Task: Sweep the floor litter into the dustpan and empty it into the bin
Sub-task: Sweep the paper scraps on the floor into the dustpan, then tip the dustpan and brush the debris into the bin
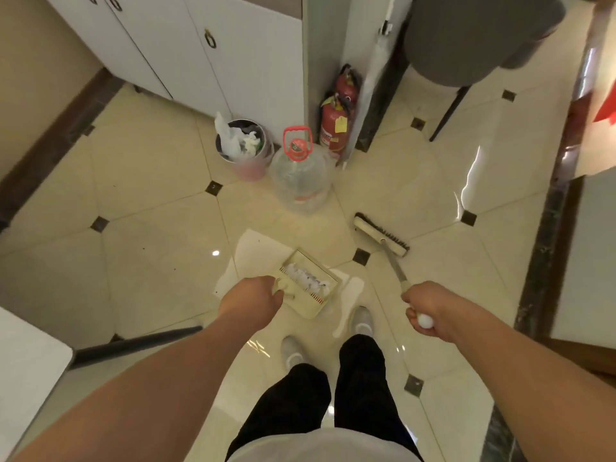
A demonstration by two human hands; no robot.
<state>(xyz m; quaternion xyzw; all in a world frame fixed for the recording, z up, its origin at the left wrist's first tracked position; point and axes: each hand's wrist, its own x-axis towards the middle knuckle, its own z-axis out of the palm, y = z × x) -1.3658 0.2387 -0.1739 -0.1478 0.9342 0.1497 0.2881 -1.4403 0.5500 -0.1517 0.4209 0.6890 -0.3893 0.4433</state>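
My left hand point(256, 296) grips the handle of a cream dustpan point(315, 303), which holds crumpled white paper litter point(308, 280) and hangs just in front of my feet. My right hand point(425, 310) is closed around the white end of a broom handle. The broom head point(381, 235), cream with dark bristles, rests on the floor to the right of the dustpan. A round bin point(258, 165) with a pink base, full of white bags and paper, stands further ahead by the white cabinets.
A large clear water jug point(301, 175) with a red handle stands right of the bin. Two red fire extinguishers point(335, 123) lean by a pillar. A grey chair point(466, 45) is at the back right. A dark pole point(133, 345) lies left. Pale patches point(256, 248) mark the tiles.
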